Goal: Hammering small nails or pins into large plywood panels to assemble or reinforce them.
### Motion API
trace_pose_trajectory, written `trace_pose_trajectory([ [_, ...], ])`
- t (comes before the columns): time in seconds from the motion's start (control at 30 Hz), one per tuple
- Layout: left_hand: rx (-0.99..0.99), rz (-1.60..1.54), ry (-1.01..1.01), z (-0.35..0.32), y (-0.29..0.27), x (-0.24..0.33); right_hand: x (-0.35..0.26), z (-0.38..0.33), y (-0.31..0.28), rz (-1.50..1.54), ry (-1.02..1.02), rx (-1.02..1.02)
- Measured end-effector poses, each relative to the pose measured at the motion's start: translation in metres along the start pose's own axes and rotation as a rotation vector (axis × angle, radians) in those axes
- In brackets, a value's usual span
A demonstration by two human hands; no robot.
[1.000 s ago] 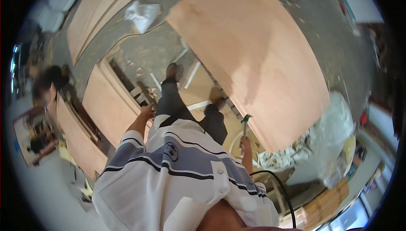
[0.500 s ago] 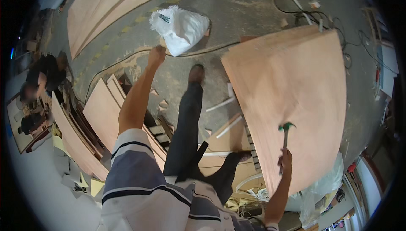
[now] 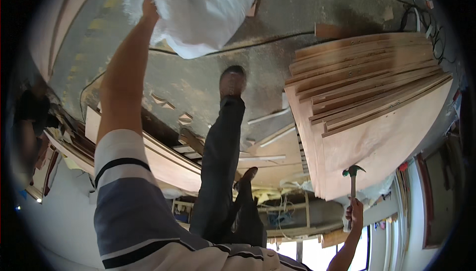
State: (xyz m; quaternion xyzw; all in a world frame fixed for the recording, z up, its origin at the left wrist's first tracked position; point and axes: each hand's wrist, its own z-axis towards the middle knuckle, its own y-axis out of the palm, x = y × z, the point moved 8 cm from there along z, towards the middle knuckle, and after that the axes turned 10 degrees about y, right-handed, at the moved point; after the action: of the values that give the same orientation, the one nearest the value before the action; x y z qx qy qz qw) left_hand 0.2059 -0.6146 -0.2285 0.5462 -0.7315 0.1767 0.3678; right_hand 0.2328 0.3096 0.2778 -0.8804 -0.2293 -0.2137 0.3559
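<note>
My left hand (image 3: 149,7) is closed at the frayed edge of a white woven sack (image 3: 206,15), its fingers partly hidden by the cloth. The sack hangs bunched at the top of the view, its contents out of sight. In my right hand (image 3: 355,211) is a claw hammer (image 3: 352,184), gripped by its handle with the dark green head pointing away from me. The hammer head shows in front of the lower part of a plywood stack (image 3: 377,142); whether it touches the wood I cannot tell.
Several layered plywood sheets with uneven edges make up the stack at right. More boards (image 3: 168,157) lean at my left. A dark cable (image 3: 267,45) crosses the concrete floor, with wood scraps (image 3: 162,102) near my shoe (image 3: 233,80). Another person (image 3: 30,112) is at the far left.
My left hand has moved up and left onto the sack, which now looks larger and nearer. The view has tilted, showing the plywood stack's layered edges. The hammer stays in my right hand.
</note>
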Motion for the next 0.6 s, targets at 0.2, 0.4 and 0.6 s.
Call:
trace_pose_trajectory([
  [0.2,-0.003,0.030,-0.002,0.015,-0.019,-0.040,0.003,0.016,0.011,-0.002,0.037,-0.034],
  [0.4,-0.003,0.071,0.017,0.005,-0.025,-0.053,-0.001,0.010,0.016,-0.017,0.045,-0.010],
  [0.6,-0.013,0.125,0.038,-0.002,-0.027,-0.062,0.006,0.017,0.011,-0.007,0.019,0.029],
])
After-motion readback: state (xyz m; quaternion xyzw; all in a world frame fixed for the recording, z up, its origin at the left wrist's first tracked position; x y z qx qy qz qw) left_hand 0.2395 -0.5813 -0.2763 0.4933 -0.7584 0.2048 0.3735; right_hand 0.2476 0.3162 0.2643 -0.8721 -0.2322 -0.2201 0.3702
